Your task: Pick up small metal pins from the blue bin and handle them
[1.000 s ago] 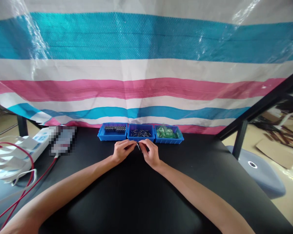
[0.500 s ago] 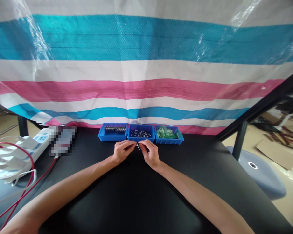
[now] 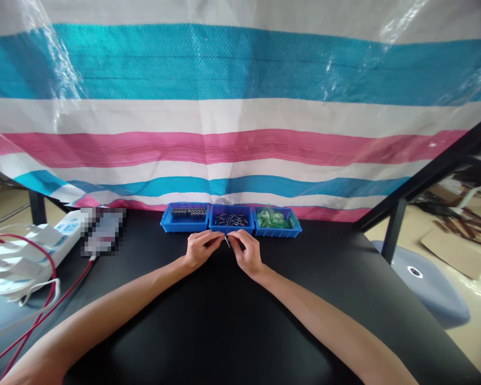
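My left hand (image 3: 200,249) and my right hand (image 3: 246,250) meet fingertip to fingertip above the black table. Pinched between them is a small, thin metal pin (image 3: 227,242), its lower end pointing down; the fingers hide its top. Just beyond the hands stands the middle blue bin (image 3: 231,231), with loose metal pins (image 3: 231,220) scattered inside. To its left, a blue bin (image 3: 184,227) holds dark cylindrical parts (image 3: 189,212) in rows. The blue bin (image 3: 278,232) on the right contains green and clear plastic bags (image 3: 274,218).
A white power strip (image 3: 68,227) with plugged-in adapters and red and white cables lies on the left. Near it is a blurred-out device (image 3: 106,230). A striped tarp (image 3: 232,117) hangs behind the table (image 3: 224,331). A grey stool (image 3: 428,289) stands at right.
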{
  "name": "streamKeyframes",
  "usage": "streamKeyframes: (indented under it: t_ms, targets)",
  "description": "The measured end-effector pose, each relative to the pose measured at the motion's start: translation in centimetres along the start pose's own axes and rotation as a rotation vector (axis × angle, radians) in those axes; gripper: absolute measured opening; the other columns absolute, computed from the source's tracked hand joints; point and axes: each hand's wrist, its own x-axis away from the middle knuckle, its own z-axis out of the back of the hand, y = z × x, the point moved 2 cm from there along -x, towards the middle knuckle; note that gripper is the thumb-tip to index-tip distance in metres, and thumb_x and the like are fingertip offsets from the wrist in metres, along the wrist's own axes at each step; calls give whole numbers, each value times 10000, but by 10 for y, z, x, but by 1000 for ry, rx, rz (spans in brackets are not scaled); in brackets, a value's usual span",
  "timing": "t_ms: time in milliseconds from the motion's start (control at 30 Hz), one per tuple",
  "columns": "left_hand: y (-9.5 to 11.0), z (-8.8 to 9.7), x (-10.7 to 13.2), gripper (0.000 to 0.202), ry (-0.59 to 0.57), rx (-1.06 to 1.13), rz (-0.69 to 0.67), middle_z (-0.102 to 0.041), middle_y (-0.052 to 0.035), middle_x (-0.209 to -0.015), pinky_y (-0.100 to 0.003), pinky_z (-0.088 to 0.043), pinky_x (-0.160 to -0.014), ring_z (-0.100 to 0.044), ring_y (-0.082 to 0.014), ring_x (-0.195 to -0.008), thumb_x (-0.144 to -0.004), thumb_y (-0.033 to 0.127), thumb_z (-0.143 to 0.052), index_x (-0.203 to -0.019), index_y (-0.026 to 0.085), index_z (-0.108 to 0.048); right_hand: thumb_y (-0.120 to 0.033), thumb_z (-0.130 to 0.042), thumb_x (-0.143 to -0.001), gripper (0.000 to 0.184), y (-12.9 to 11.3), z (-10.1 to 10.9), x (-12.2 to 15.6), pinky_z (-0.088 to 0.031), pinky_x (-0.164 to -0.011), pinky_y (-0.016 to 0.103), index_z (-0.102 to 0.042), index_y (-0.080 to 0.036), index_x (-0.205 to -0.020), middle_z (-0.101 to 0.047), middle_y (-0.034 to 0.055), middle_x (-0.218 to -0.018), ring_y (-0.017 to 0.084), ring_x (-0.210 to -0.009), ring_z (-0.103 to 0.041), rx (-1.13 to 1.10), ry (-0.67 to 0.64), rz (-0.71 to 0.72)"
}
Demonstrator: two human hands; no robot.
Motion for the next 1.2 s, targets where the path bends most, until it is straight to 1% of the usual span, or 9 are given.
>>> streamKeyframes:
  t_ms: [133,333,467,733,867,1200]
  targets:
    - [-1,0,1,125,5,-9,-3,-652,-1,-625,-185,-450,-531,-546,-75,-491,-854,245,-593,-864,170,-692,-208,-488,-912,151,0,1,0,-512,-715,286,-638,-197,-927,-640,50,-818,165,-757,-619,-3,7,-4]
    - [-2,-1,2,109,-9,3,-3,-656,-5,-638,-184,-448,-529,-544,-73,-497,-850,224,-600,-870,169,-691,-236,-485,-916,135,1,1,1,-505,-690,282,-617,-204,-923,-639,49,-822,168,-751,-615,-14,24,-51]
    - [-2,-1,2,119,-15,-1,-4,-643,-2,-616,-183,-441,-525,-536,-73,-488,-851,236,-600,-867,166,-694,-223,-488,-916,132,1,0,1,-502,-681,270,-618,-197,-927,-634,45,-820,159,-743,-615,-19,16,-43]
    - [-1,-1,1,103,-17,-6,-16,-656,-1,-634,-182,-440,-522,-537,-71,-488,-846,224,-606,-859,170,-692,-210,-480,-919,141,1,0,1,-499,-720,276,-618,-193,-945,-632,55,-838,163,-776,-612,-19,-13,-15]
    - [-2,-2,2,87,-15,-2,-21,-640,7,-618,-180,-429,-523,-528,-67,-488,-834,206,-619,-856,163,-692,-201,-477,-921,145,0,0,0,-494,-728,276,-621,-187,-936,-631,56,-829,162,-776,-606,-9,-14,6]
    - [-2,-1,1,79,-9,8,-26,-640,6,-621,-179,-431,-528,-514,-63,-491,-831,193,-621,-853,159,-689,-190,-478,-918,147,0,0,0,-488,-715,283,-623,-190,-937,-627,57,-820,165,-761,-599,-11,-15,2]
